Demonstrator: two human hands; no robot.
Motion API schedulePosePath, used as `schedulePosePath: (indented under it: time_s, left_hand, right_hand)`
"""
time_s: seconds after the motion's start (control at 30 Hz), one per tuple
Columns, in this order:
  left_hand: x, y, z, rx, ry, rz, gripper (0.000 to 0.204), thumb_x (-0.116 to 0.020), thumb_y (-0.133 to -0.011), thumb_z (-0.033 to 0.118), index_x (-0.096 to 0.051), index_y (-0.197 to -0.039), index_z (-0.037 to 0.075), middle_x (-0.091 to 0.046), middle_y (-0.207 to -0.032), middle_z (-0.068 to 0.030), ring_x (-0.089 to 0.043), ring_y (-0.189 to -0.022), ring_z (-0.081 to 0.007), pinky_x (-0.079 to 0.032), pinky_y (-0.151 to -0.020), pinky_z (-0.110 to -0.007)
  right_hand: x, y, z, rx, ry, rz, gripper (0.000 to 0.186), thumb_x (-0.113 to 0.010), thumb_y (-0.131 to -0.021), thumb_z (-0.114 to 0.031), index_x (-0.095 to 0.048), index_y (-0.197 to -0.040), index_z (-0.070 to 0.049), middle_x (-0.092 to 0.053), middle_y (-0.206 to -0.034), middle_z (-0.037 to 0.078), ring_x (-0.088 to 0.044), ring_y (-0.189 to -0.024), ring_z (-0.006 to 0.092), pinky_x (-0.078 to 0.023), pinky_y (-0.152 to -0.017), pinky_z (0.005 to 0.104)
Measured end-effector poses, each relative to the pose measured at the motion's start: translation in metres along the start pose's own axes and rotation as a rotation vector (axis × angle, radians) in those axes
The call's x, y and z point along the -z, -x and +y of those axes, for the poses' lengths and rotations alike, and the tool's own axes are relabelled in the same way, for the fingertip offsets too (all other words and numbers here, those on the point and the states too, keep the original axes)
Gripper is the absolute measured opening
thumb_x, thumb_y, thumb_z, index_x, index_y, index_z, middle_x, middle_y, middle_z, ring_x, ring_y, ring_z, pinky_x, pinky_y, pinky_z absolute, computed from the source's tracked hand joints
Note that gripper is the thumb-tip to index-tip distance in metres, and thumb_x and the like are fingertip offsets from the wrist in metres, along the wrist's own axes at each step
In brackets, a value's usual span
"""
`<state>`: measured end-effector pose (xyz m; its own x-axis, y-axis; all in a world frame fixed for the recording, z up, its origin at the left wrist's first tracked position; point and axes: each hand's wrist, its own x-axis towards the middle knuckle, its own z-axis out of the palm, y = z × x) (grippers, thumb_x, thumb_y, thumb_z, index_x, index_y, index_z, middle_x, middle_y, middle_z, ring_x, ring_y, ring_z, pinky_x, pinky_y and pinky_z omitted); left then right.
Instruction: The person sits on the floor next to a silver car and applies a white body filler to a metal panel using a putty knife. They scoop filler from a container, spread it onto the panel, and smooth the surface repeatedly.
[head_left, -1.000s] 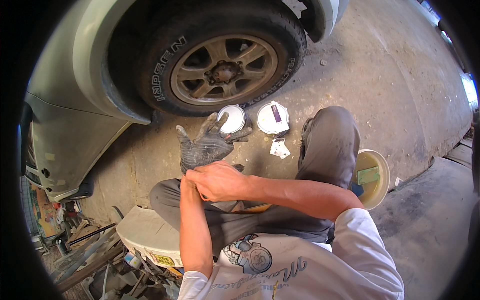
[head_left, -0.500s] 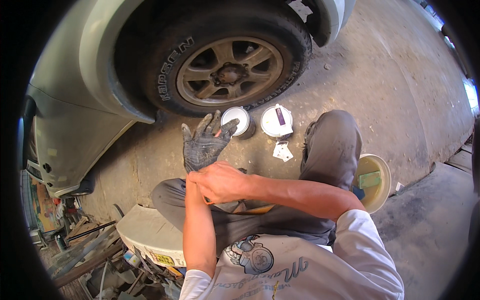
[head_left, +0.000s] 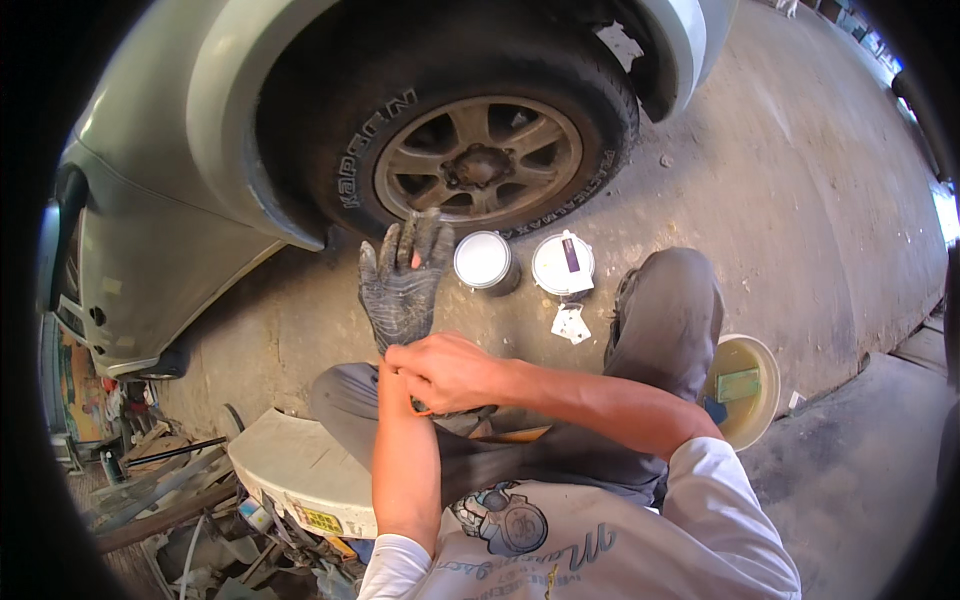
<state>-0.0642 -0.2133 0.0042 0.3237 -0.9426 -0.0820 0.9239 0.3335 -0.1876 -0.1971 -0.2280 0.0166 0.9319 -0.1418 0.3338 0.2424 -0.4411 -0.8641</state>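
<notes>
On my left hand [head_left: 405, 280] is a dark, dirty work glove [head_left: 397, 305], its fingers stretched upward and slightly apart. A bit of bare skin shows through the glove near the fingers. My bare right hand [head_left: 450, 372] crosses over and pinches the glove's cuff at the left wrist, fingers closed. Something orange shows just under the right hand; what it is stays partly hidden. Beyond the gloved fingertips stands a vehicle wheel [head_left: 480, 165]. Two cans with white lids, a left can [head_left: 482, 260] and a right can [head_left: 562, 262], stand right of the glove.
A dark-labelled tube [head_left: 574, 262] lies on the right can, with white paper scraps [head_left: 571, 323] below. A bucket [head_left: 768, 385] holding a green pad [head_left: 738, 385] stands beyond my right knee. Left are a pale vehicle body [head_left: 170, 215], a whitish panel [head_left: 300, 465] and scrap pieces [head_left: 180, 490].
The gloved left fingers have straightened, and the thumb-side finger has swung inward and up from the left can. My right hand keeps its pinch at the cuff. The whole view has shifted slightly.
</notes>
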Motion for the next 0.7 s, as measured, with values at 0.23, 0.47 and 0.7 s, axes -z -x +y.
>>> schedulePosePath:
  time_s: [0.23, 0.47, 0.7]
  left_hand:
    - [-0.026, 0.017, -0.024, -0.212, -0.419, -0.078, 0.076, -0.052, -0.088, 0.057, -0.046, -0.13, -0.006, -0.041, -0.142, -0.0225, -0.027, -0.137, -0.0411, -0.014, -0.115, -0.058]
    - [-0.02, 0.047, -0.035, -0.129, -0.449, -0.055, 0.079, -0.042, -0.089, 0.063, -0.038, -0.14, 0.002, -0.036, -0.146, -0.0169, -0.028, -0.138, -0.0376, -0.016, -0.113, -0.058]
    - [-0.018, 0.06, -0.025, -0.019, -0.519, -0.05, 0.08, -0.043, -0.088, 0.064, -0.036, -0.143, 0.006, -0.031, -0.15, -0.0155, -0.029, -0.138, -0.0325, -0.021, -0.112, -0.053]
  right_hand:
    - [0.069, 0.005, 0.048, -0.595, -0.76, 0.018, 0.014, -0.051, -0.095, -0.012, -0.059, -0.097, 0.0, -0.062, -0.086, 0.007, -0.065, -0.077, 0.0166, -0.055, -0.068, 0.0306]
    - [0.094, 0.002, 0.049, -0.338, -0.431, 0.434, 0.025, -0.055, -0.096, -0.023, -0.06, -0.112, -0.004, -0.06, -0.09, 0.002, -0.054, -0.082, 0.0079, -0.047, -0.072, 0.0243]
    - [0.085, 0.001, 0.047, -0.4, -0.376, 0.245, 0.03, -0.053, -0.096, -0.026, -0.068, -0.102, 0.0, -0.068, -0.09, 0.005, -0.059, -0.087, 0.0101, -0.046, -0.081, 0.0277]
